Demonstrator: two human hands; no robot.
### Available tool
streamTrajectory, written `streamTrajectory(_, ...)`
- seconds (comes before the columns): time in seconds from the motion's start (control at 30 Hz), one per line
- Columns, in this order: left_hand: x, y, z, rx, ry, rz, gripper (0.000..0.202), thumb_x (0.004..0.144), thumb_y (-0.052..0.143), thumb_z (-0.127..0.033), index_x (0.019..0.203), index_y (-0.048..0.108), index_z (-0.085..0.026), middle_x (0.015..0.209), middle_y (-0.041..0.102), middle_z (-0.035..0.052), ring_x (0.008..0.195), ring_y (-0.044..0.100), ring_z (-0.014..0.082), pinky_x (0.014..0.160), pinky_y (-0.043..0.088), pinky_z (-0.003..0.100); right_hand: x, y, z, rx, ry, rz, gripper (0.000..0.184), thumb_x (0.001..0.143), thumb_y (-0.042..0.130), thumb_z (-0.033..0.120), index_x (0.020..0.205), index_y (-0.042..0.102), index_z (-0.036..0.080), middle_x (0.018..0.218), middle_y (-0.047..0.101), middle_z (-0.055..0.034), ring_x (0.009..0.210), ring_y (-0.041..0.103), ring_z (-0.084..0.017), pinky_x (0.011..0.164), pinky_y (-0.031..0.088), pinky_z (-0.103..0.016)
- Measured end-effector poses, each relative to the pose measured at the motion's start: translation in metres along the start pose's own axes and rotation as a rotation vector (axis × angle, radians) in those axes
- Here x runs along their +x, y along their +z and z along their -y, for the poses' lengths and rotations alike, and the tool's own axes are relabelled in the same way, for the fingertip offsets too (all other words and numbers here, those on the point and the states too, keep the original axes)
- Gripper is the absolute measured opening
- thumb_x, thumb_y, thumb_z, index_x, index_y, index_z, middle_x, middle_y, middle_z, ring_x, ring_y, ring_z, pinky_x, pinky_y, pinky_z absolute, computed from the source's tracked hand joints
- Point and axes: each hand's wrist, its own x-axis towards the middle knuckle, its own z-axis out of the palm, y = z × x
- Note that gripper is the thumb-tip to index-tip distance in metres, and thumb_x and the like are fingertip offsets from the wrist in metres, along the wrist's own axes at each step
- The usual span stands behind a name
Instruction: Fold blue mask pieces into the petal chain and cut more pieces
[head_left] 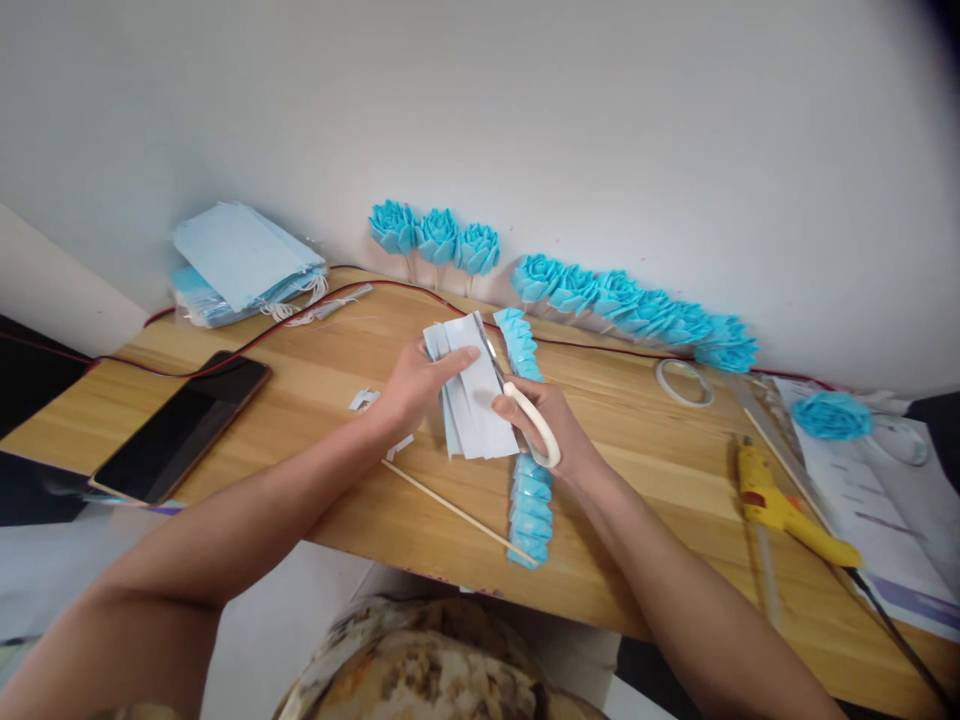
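Observation:
My left hand [420,385] grips a pale, pleated face mask [478,410], its thumb pressed flat on the folds. My right hand [559,420] is closed around scissors [538,425] with white handles. Their blades lie along the mask's right edge; whether they cut into it I cannot tell. Beneath the mask and the right hand, a long strip of blue folded pieces [531,510] lies on the table, partly covered. A thin wooden stick [450,505] rests in front, one end on the strip. Small white scraps [365,400] lie beside my left wrist.
Blue flowers on sticks [619,292] line the wall. A stack of masks [244,255] and a phone [184,425] are at left. A yellow glue gun [776,500], a tape roll [684,383] and a printed sheet [892,520] are at right. A red-black cable [300,308] crosses behind.

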Motion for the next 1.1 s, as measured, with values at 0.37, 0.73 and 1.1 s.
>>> streamTrajectory(0.37,0.006,-0.004,-0.001,-0.018,0.082,-0.022,0.028,0.073,0.08,-0.037,0.08,0.062,-0.016,0.07,0.062,-0.0002,0.064,0.059,0.0141,0.062,0.044,0.026,0.0,-0.001,0.002,-0.005,0.034,0.05,0.059,0.063,0.074,0.075,0.069,0.053,0.02,0.059,0.04,0.0054,0.054,0.033,-0.009,0.049,0.027,-0.024)
streamTrajectory(0.73,-0.001,0.001,-0.004,0.068,0.086,0.007,0.031,0.069,0.08,-0.04,0.07,0.057,-0.017,0.064,0.054,-0.0024,0.057,0.047,0.0103,0.054,0.036,0.024,-0.001,-0.002,0.005,-0.081,-0.022,0.039,0.053,0.071,0.07,0.069,0.068,0.049,0.02,0.063,0.038,0.0042,0.062,0.034,-0.011,0.055,0.027,-0.026)
streamTrajectory(1.1,0.0,0.0,-0.001,0.049,0.07,0.024,0.032,0.07,0.08,-0.04,0.072,0.058,-0.017,0.068,0.058,-0.0012,0.06,0.052,0.0111,0.056,0.038,0.025,-0.002,-0.002,0.006,-0.026,-0.006,0.024,0.054,0.068,0.075,0.066,0.066,0.048,0.02,0.061,0.036,0.0049,0.06,0.032,-0.01,0.054,0.026,-0.025)
